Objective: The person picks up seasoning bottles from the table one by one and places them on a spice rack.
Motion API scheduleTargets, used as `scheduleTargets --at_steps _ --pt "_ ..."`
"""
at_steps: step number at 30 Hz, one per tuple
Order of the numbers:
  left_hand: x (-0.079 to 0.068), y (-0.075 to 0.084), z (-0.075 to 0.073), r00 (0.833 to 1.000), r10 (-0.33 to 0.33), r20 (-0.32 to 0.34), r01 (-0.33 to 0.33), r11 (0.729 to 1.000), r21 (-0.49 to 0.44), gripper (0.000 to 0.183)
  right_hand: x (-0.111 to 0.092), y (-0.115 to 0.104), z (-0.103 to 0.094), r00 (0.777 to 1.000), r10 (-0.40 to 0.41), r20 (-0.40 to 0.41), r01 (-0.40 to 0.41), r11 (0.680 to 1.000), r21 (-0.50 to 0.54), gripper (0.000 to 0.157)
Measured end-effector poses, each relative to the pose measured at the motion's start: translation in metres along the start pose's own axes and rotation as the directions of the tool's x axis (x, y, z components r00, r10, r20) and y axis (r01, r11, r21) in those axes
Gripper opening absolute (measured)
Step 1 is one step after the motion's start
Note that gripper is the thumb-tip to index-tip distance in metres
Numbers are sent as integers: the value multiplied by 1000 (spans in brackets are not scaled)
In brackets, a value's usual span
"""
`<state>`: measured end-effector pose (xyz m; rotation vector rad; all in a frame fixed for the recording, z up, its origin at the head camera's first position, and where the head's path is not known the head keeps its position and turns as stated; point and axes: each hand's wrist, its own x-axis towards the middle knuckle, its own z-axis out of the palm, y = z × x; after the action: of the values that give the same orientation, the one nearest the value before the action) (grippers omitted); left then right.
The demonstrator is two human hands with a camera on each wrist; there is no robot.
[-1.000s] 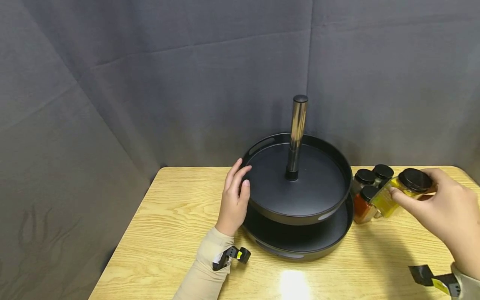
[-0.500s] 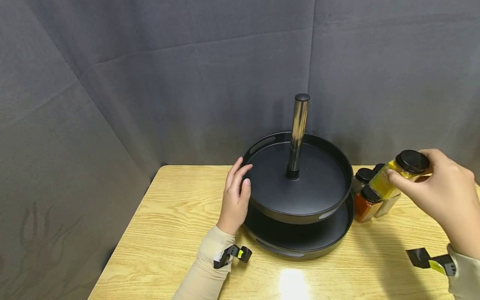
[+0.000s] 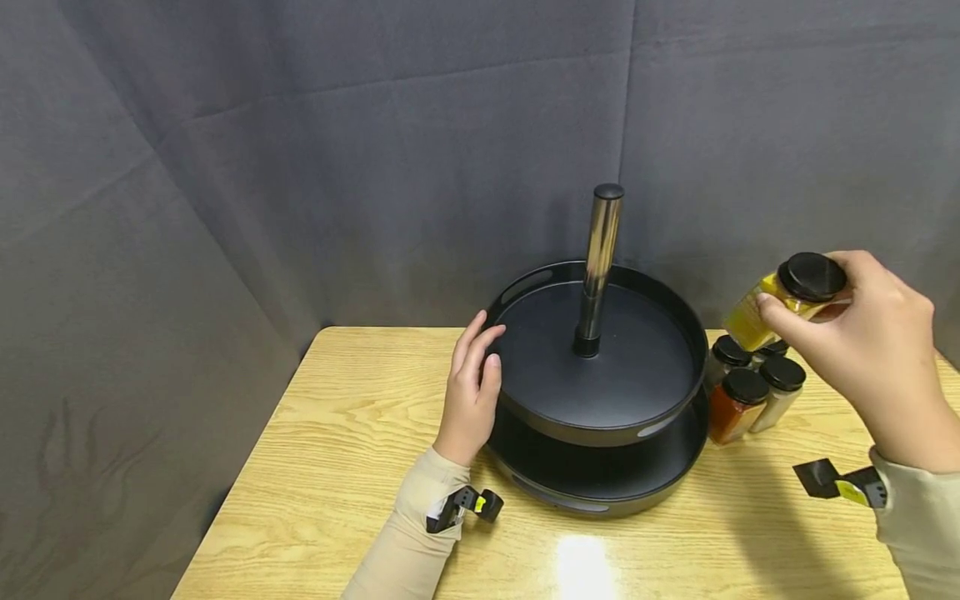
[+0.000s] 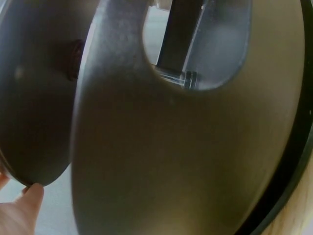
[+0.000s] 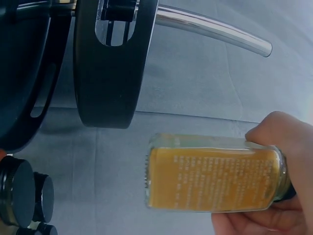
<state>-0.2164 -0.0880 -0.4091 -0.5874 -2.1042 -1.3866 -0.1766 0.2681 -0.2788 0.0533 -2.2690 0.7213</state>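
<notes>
My right hand (image 3: 881,333) grips a glass spice jar (image 3: 752,317) of yellow powder near its black lid, tilted and raised above the other jars. In the right wrist view the jar (image 5: 212,174) lies sideways, with pale print on its face. My left hand (image 3: 471,392) rests with fairly straight fingers at the left rim of the upper tray of a black two-tier round stand (image 3: 592,392). From the left wrist view, the thumb (image 4: 33,198) touches the upper tray's edge. A metal post (image 3: 602,242) with a black cap rises from the tray's middle.
Several black-lidded jars stand close together on the wooden table (image 3: 360,433), right of the stand, among them an orange-red one (image 3: 733,417) and a pale one (image 3: 780,396). A grey curtain (image 3: 450,183) hangs behind the table. Both tiers have raised rims with slots.
My right hand has lifted the yellow spice jar up from among the others and slightly left, revealing the pale jar behind. The left hand has stayed at the upper tray's rim.
</notes>
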Motion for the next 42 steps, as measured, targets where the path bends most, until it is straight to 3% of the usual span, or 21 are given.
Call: scheduleTargets --at_steps 4,9,26,42 --pt "-1 0 0 1000 8 0 -8 1000 -11 40 6 -4 4 1000 -11 -13 11 1000 28 45" --pt "-3 1 1 1000 1 7 -1 1000 -20 43 13 -7 7 999 0 32 -1 1000 23 48" --pt "-5 5 8 1000 -2 -5 2 1000 -24 41 26 -14 29 986 -76 148 73 997 22 50" --pt "-5 7 11 1000 -13 -6 13 1000 -25 40 36 -22 39 971 -69 231 60 997 46 48"
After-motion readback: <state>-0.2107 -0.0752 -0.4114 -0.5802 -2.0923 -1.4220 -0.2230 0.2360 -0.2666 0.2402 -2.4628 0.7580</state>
